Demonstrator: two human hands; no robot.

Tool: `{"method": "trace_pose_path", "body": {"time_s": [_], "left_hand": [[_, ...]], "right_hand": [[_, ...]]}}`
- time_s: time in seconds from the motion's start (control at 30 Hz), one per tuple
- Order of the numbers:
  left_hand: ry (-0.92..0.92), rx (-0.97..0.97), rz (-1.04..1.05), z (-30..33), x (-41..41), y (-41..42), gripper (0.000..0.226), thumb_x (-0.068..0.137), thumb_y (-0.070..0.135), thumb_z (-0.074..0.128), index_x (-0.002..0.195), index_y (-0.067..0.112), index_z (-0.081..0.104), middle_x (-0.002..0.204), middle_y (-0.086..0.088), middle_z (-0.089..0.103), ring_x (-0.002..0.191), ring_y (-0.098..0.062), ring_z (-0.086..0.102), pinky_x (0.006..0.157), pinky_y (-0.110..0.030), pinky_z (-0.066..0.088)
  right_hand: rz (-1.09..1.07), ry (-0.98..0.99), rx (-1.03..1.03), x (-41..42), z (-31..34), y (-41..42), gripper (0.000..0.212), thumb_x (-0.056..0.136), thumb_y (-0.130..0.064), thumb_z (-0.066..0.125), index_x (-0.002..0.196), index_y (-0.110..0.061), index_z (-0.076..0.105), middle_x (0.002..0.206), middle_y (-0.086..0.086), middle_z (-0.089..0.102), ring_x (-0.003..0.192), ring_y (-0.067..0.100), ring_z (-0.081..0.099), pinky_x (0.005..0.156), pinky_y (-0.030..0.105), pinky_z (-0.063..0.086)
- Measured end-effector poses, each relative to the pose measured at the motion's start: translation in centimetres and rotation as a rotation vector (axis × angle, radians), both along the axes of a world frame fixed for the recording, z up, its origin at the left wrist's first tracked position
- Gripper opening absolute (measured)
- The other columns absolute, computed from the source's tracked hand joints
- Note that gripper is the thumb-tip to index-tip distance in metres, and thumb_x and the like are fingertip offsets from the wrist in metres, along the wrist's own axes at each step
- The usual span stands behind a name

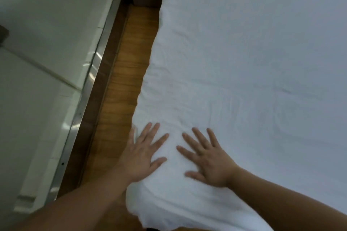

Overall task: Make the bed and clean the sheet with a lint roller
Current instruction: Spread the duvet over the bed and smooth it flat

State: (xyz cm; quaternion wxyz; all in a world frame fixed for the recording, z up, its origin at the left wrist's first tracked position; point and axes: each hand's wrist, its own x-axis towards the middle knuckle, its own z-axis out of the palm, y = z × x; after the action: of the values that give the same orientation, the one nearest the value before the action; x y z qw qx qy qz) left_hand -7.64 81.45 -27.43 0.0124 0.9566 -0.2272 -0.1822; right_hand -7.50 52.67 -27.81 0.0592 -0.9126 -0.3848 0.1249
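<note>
Both hands, left hand (142, 153) and right hand (208, 161), lay flat with fingers spread on the white sheet (244, 62) near its left edge; wooden floor (124, 84) ran alongside.

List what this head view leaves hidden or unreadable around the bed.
- Lint roller: none shows anywhere in the head view.
- White sheet: cut off by the top, right and bottom edges; a pillow or blanket cannot be checked.
- Sheet under the left hand and right hand: covered by the flat palms.
- Lint or hairs: too fine, picture soft.
</note>
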Motion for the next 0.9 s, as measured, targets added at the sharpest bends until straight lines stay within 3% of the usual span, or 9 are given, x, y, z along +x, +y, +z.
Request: {"method": "trace_pose_path", "body": {"time_s": [0.1, 0.2, 0.37, 0.47, 0.53, 0.63, 0.73, 0.83, 0.9], "left_hand": [[-0.031, 0.000, 0.095, 0.3, 4.4, 1.7, 0.072, 0.094, 0.073, 0.012, 0.156, 0.040, -0.004, 0.165, 0.000, -0.015, 0.151, -0.022, -0.017, 0.119, -0.060, 0.004], [0.031, -0.034, 0.056, -0.3, 5.6, 1.7, 0.072, 0.095, 0.073, 0.011, 0.155, 0.040, -0.011, 0.163, 0.002, -0.022, 0.150, -0.019, -0.022, 0.121, -0.051, -0.002], [0.250, -0.059, 0.077, -1.0, -1.5, 4.2, 0.074, 0.091, 0.077, 0.009, 0.149, 0.045, -0.023, 0.159, 0.011, -0.032, 0.149, -0.011, -0.022, 0.122, -0.041, -0.009], [0.137, 0.040, -0.033, 1.2, 1.1, 5.3, 0.071, 0.092, 0.076, 0.018, 0.155, 0.045, 0.005, 0.165, 0.003, -0.004, 0.152, -0.023, 0.007, 0.119, -0.047, -0.005], [0.021, 0.027, -0.086, 2.8, 6.3, 4.5, 0.070, 0.095, 0.071, 0.021, 0.155, 0.035, 0.024, 0.164, -0.002, 0.014, 0.150, -0.027, 0.018, 0.119, -0.050, 0.004], [-0.115, -0.003, -0.207, 3.2, 15.1, 1.9, 0.071, 0.096, 0.069, 0.015, 0.157, 0.033, 0.015, 0.166, -0.003, 0.005, 0.153, -0.024, 0.001, 0.121, -0.055, 0.006], [-0.133, 0.007, -0.313, 2.2, 23.2, -1.2, 0.071, 0.094, 0.068, 0.006, 0.156, 0.035, -0.002, 0.165, -0.002, -0.012, 0.151, -0.023, -0.015, 0.122, -0.054, 0.002], [-0.018, 0.061, -0.498, 0.3, 26.2, -1.3, 0.071, 0.092, 0.068, 0.000, 0.154, 0.036, -0.014, 0.163, 0.000, -0.022, 0.148, -0.019, -0.027, 0.122, -0.048, -0.007], [0.015, 0.041, -0.654, -0.4, 25.6, 1.5, 0.071, 0.096, 0.065, 0.016, 0.157, 0.035, -0.002, 0.166, -0.006, -0.008, 0.151, -0.024, -0.014, 0.121, -0.047, 0.000]], "right_hand": [[-0.310, -0.009, -0.056, 5.8, 0.7, 1.1, 0.076, 0.092, -0.076, 0.019, 0.157, -0.038, 0.013, 0.166, 0.007, 0.004, 0.151, 0.038, -0.005, 0.116, 0.065, 0.007], [-0.533, 0.040, -0.148, 9.3, 0.3, 2.7, 0.079, 0.088, -0.080, 0.005, 0.155, -0.042, -0.007, 0.164, 0.004, -0.017, 0.148, 0.035, -0.023, 0.117, 0.061, -0.011], [-0.220, 0.136, -0.099, 1.1, -0.1, 6.6, 0.078, 0.091, -0.078, 0.005, 0.156, -0.039, -0.006, 0.163, 0.006, -0.019, 0.145, 0.033, -0.032, 0.113, 0.062, -0.017], [-0.190, 0.170, -0.056, 1.2, 1.3, 6.0, 0.077, 0.092, -0.079, 0.010, 0.157, -0.039, -0.001, 0.165, 0.003, -0.014, 0.148, 0.032, -0.026, 0.114, 0.057, -0.021], [-0.406, 0.102, -0.022, 4.3, 2.4, 4.8, 0.075, 0.092, -0.077, 0.010, 0.157, -0.040, 0.002, 0.166, 0.002, -0.010, 0.148, 0.031, -0.024, 0.116, 0.059, -0.014], [-0.794, 0.026, -0.056, 10.5, 2.9, 2.5, 0.075, 0.091, -0.078, 0.006, 0.156, -0.042, -0.002, 0.166, 0.000, -0.012, 0.148, 0.030, -0.026, 0.117, 0.061, -0.010], [-1.047, 0.106, -0.098, 14.5, 1.5, 0.6, 0.078, 0.086, -0.081, 0.005, 0.154, -0.044, -0.009, 0.164, 0.000, -0.018, 0.147, 0.031, -0.027, 0.117, 0.058, -0.015], [-1.023, 0.108, -0.090, 12.8, -0.7, 4.1, 0.080, 0.089, -0.080, 0.012, 0.156, -0.040, -0.005, 0.165, 0.007, -0.014, 0.148, 0.035, -0.024, 0.116, 0.065, -0.007], [-0.870, 0.112, -0.051, 10.0, -1.4, 8.7, 0.081, 0.091, -0.078, 0.024, 0.158, -0.035, 0.008, 0.166, 0.011, -0.001, 0.150, 0.039, -0.009, 0.113, 0.069, 0.006]]}}
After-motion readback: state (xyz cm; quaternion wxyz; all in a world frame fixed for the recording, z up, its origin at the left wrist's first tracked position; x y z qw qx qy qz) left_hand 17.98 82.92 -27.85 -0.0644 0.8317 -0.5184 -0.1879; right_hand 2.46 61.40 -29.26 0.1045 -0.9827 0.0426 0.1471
